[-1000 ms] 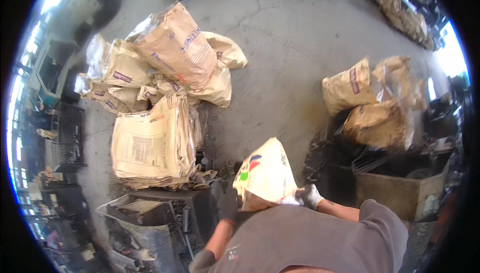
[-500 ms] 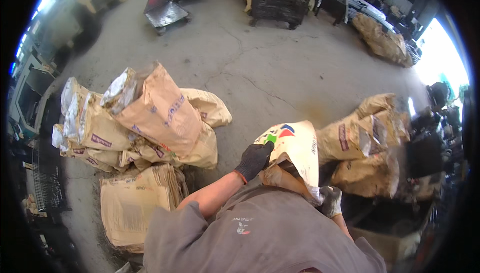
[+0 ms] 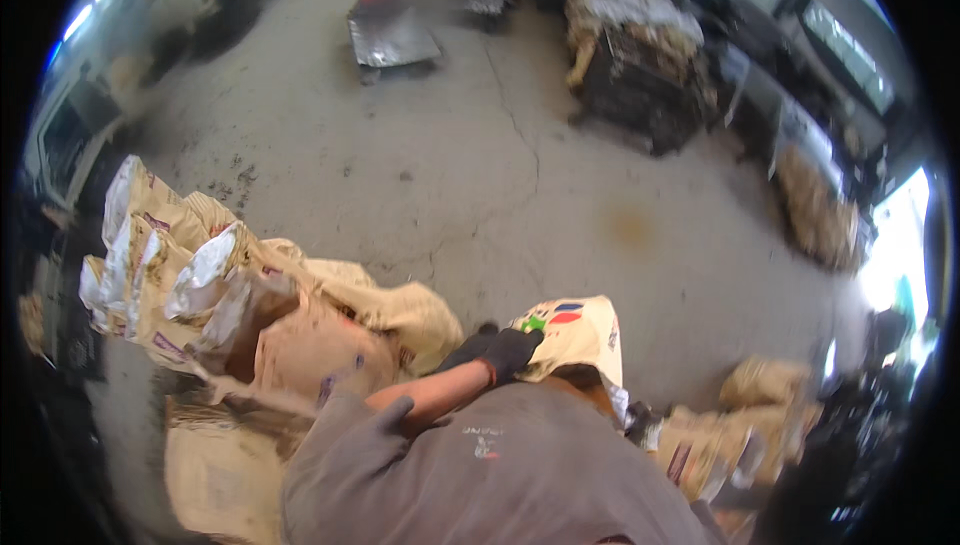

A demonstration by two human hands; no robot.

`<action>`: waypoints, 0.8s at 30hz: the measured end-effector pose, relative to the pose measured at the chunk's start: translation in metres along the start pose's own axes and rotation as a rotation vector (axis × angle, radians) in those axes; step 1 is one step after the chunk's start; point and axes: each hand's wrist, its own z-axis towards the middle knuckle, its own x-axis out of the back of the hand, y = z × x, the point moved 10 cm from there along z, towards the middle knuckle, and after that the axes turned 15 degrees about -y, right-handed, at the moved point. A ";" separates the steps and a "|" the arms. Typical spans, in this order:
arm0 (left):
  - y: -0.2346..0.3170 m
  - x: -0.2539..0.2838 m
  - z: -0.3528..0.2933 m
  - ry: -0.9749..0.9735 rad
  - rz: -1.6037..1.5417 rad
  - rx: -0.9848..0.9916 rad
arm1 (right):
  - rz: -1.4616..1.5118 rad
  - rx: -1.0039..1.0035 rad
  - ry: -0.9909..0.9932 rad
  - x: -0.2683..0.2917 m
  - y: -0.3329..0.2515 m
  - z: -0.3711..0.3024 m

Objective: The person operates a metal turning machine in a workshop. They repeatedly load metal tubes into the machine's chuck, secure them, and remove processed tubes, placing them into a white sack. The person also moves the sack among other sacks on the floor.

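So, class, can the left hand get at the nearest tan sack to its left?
Probably not without letting go: the left hand seems to grip the cream bag, though the sack lies close.

Matt paper sack (image 3: pixel 580 337), matt cloth shirt (image 3: pixel 540 485), glossy metal trolley (image 3: pixel 393 40), dull concrete floor (image 3: pixel 400 155)

Grey-brown shirt (image 3: pixel 520 485); short sleeves (image 3: pixel 345 445); small white-and-red print (image 3: pixel 486 443); dark-gloved hands (image 3: pixel 512 350).

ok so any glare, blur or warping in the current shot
Head view, glare: the bright opening at right is washed out; head view, blur: the dark bin up top is smeared, the cream sack clearer; head view, distortion: the round fisheye image leaves black corners.
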 end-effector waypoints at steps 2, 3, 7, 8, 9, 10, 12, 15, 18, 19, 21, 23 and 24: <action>-0.061 0.014 0.035 -0.079 -0.136 0.100 | 0.221 0.008 -0.035 0.006 -0.005 0.082; -0.090 0.031 0.056 -0.096 -0.142 0.134 | 0.146 0.047 -0.018 0.013 -0.019 0.125; -0.158 0.134 0.102 0.179 -0.147 0.213 | 0.154 0.206 -0.105 0.039 -0.075 0.254; -0.171 0.163 0.114 0.240 -0.144 0.191 | 0.079 0.309 -0.049 0.050 -0.097 0.285; -0.184 0.187 0.122 0.305 -0.149 0.177 | 0.195 0.274 -0.082 0.049 -0.102 0.323; -0.196 0.209 0.125 0.383 -0.148 0.163 | 0.311 0.206 -0.162 0.042 -0.103 0.358; -0.255 0.234 0.141 0.367 -0.328 0.315 | 0.223 0.317 -0.172 0.034 -0.139 0.433; -0.318 0.287 0.163 0.444 -0.014 0.354 | 0.309 0.482 -0.062 0.028 -0.199 0.544; -0.420 0.304 0.146 0.396 -0.431 0.599 | 1.244 -0.159 -0.475 -0.037 -0.216 0.651; -0.448 0.304 0.135 0.415 -0.591 0.671 | 1.225 -0.165 -0.510 -0.037 -0.240 0.679; -0.492 0.313 0.107 0.429 -0.623 0.746 | 1.181 -0.133 -0.578 -0.046 -0.300 0.733; -0.533 0.317 0.085 0.384 -0.616 0.785 | 0.996 -0.066 -0.625 -0.052 -0.359 0.779; -0.554 0.326 0.069 0.404 -0.566 0.814 | 0.946 -0.031 -0.632 -0.059 -0.393 0.802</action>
